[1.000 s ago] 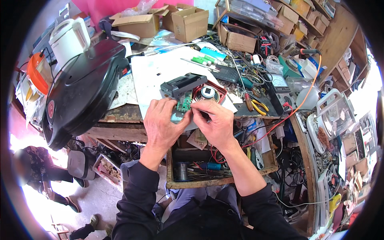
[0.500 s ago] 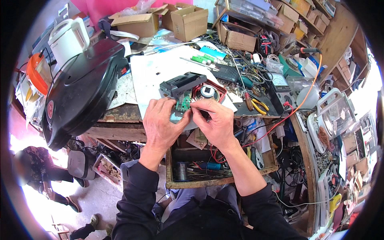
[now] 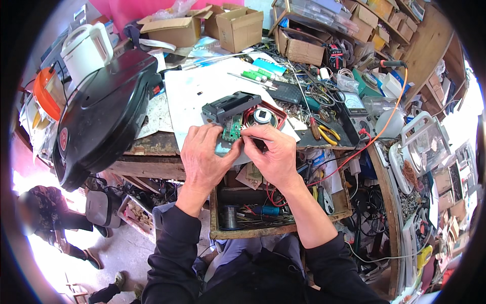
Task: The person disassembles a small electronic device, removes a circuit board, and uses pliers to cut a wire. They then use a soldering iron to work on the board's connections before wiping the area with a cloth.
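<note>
Between my two hands is a small green circuit board [image 3: 232, 128], at the near side of an opened device on the bench. My left hand [image 3: 204, 154] is closed on the board's left and lower edge. The fingertips of my right hand [image 3: 272, 153] are pinched together at the board's right edge; whatever they hold is too small or hidden to make out. Behind the board lies the black casing half [image 3: 230, 105]. A red casing half [image 3: 278, 114] with a round speaker [image 3: 262, 116] in it rests to the right.
White paper [image 3: 185, 96] lies under the device. To the right are pliers [image 3: 330, 133], a screwdriver [image 3: 315, 128] and a multimeter [image 3: 354, 105]. A large black lidded appliance [image 3: 106, 111] stands left. Below the bench edge, an open drawer [image 3: 283, 229] holds a solder spool [image 3: 229, 218]. Another person [image 3: 48, 215] is at lower left.
</note>
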### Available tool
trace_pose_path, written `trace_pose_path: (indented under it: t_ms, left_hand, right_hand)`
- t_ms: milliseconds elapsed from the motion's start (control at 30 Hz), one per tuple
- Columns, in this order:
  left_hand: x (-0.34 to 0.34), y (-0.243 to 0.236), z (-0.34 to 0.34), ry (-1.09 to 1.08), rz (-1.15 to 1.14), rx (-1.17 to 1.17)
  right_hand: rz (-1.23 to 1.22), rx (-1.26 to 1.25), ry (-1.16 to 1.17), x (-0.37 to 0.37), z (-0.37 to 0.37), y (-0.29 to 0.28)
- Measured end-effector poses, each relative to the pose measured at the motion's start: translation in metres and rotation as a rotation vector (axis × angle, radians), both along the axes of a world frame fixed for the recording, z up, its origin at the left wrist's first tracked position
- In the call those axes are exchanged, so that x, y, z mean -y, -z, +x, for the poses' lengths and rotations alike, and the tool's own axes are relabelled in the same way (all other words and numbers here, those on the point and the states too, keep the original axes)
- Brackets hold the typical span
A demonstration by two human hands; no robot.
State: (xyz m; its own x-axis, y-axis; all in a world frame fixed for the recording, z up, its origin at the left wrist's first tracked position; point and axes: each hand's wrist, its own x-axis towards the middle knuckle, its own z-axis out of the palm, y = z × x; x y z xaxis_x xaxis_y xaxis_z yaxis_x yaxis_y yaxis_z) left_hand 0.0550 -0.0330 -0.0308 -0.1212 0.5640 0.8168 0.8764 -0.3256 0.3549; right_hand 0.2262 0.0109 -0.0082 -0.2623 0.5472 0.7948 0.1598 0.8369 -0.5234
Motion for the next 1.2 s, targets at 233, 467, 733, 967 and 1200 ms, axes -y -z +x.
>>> trace_pose_path:
  t_ms: [233,467,733,967,1200]
  left_hand:
    - [0.001,-0.001,0.0,-0.007,0.008,-0.005]
    - [0.001,-0.002,0.001,0.008,-0.001,0.017]
    - [0.001,-0.001,0.0,0.007,0.024,0.001]
    - [0.001,-0.003,0.002,-0.01,0.0,-0.012]
    - [0.0,0.0,0.002,-0.029,-0.001,-0.017]
  right_hand:
    - [-0.004,0.03,-0.009,-0.001,0.0,-0.001]
    - [0.015,0.033,0.001,-0.004,-0.001,-0.004]
    - [0.015,0.051,-0.006,-0.004,-0.001,-0.005]
    - [0.001,0.034,0.009,-0.005,0.003,-0.004]
    - [-0.283,-0.361,-0.048,-0.001,0.059,-0.029]
